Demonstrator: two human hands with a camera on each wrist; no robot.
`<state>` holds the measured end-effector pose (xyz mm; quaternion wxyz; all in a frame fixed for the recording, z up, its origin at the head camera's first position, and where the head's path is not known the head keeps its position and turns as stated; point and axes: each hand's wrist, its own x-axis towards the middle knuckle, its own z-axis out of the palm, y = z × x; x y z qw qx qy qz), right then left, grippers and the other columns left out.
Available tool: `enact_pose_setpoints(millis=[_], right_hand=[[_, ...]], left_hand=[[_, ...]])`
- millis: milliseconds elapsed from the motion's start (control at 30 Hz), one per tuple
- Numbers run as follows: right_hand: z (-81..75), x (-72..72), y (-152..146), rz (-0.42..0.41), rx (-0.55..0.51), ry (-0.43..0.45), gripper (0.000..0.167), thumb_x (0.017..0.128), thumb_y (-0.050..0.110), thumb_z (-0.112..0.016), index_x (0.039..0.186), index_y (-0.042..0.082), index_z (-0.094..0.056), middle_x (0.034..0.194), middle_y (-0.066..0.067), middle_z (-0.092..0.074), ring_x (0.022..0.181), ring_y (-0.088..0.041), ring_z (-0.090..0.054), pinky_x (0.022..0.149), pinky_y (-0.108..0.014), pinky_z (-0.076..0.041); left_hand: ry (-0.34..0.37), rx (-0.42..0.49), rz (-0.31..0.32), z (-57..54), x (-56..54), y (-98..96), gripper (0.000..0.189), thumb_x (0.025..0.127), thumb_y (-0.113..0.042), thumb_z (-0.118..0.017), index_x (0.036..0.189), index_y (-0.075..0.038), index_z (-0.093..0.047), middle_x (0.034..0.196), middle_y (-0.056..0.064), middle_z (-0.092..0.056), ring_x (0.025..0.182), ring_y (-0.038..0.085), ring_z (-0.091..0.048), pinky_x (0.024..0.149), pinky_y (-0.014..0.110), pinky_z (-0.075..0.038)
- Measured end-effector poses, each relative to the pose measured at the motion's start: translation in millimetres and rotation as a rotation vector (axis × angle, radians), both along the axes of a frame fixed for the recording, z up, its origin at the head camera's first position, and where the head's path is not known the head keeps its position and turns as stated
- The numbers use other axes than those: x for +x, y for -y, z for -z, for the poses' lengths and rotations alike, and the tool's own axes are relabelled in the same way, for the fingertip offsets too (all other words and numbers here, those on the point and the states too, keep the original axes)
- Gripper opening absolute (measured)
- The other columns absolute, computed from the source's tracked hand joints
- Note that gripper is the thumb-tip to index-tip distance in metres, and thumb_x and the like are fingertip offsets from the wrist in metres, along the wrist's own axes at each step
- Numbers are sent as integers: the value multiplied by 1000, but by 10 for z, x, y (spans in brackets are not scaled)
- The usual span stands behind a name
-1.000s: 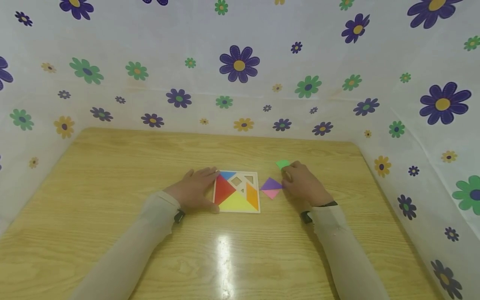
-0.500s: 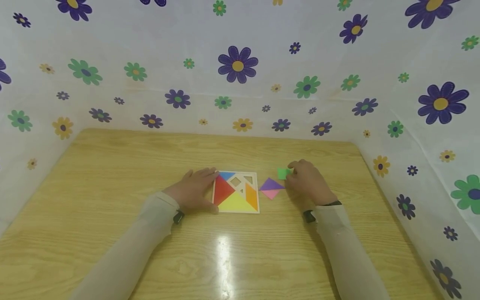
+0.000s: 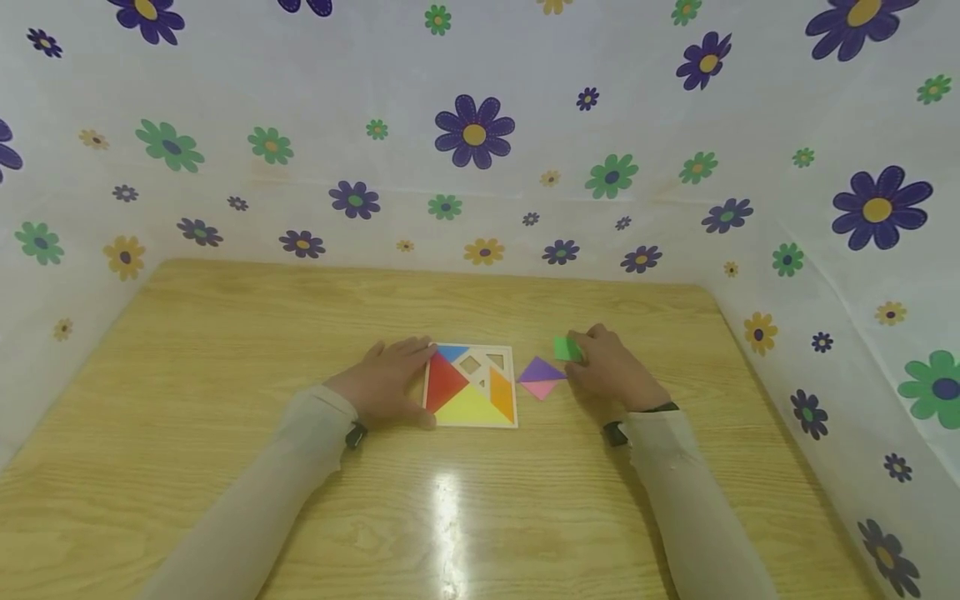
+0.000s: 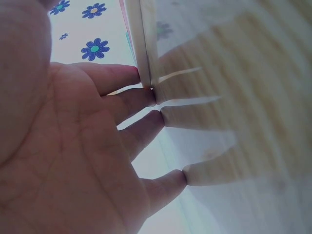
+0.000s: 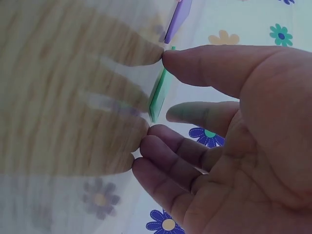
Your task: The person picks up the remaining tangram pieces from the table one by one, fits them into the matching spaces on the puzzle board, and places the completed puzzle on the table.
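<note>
My left hand (image 3: 381,382) lies at the left side of a square tangram board (image 3: 516,392), fingers extended. In the left wrist view, its fingertips (image 4: 130,75) meet the board's edge and the table. Red (image 3: 446,383), yellow (image 3: 472,410) and blue triangles (image 3: 451,353) and an orange parallelogram (image 3: 502,395) sit in the board; several recesses show bare wood. My right hand (image 3: 613,371) is at a green square piece (image 3: 566,348) flat on the table. In the right wrist view, thumb and loosely bent index finger lie around the green piece, the index fingertip slightly apart from it.
A purple triangle (image 3: 542,369) and a pink triangle (image 3: 542,389) lie together between the board and my right hand. The wooden table (image 3: 337,500) is bordered at the back and sides by white flower-patterned sheeting (image 3: 300,175).
The green square has come slightly nearer and turned, more of it showing. My right fingers lifted off it, then came back down at it. My left hand stays at the board.
</note>
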<state>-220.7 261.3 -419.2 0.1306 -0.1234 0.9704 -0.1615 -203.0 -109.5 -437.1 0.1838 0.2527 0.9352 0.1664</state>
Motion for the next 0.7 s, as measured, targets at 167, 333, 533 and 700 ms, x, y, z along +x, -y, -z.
enact_pose_setpoints(millis=[167, 333, 533, 700], right_hand=[[12, 3, 17, 9, 15, 16, 57, 102, 23, -59, 150, -4, -47, 133, -29, -46, 108, -35, -49, 90, -48, -50], [-15, 13, 20, 5, 27, -11, 53, 100, 22, -61, 144, -6, -53, 124, -26, -51, 100, -33, -51, 84, -45, -50], [-56, 38, 35, 62, 36, 10, 45, 98, 23, -62, 132, -6, -58, 118, -22, -55, 99, -33, -54, 86, -49, -52], [-79, 57, 44, 112, 39, 35, 37, 97, 28, -65, 113, -5, -59, 102, -17, -59, 89, -29, -54, 76, -42, -50]], left_hand=[[1, 4, -3, 20, -5, -3, 117, 77, -67, -79, 166, -15, -24, 173, 4, -19, 160, 28, -15, 127, 62, -6], [-4, 5, -3, 21, 0, -1, 115, 78, -66, -79, 166, -15, -24, 173, 4, -20, 159, 28, -15, 127, 62, -6], [1, 16, -5, 14, 5, 6, 116, 78, -65, -80, 166, -14, -24, 173, 5, -20, 159, 29, -15, 127, 62, -6], [23, 26, -11, 26, -6, 15, 118, 77, -66, -80, 166, -15, -22, 173, 5, -18, 160, 28, -13, 127, 60, -5]])
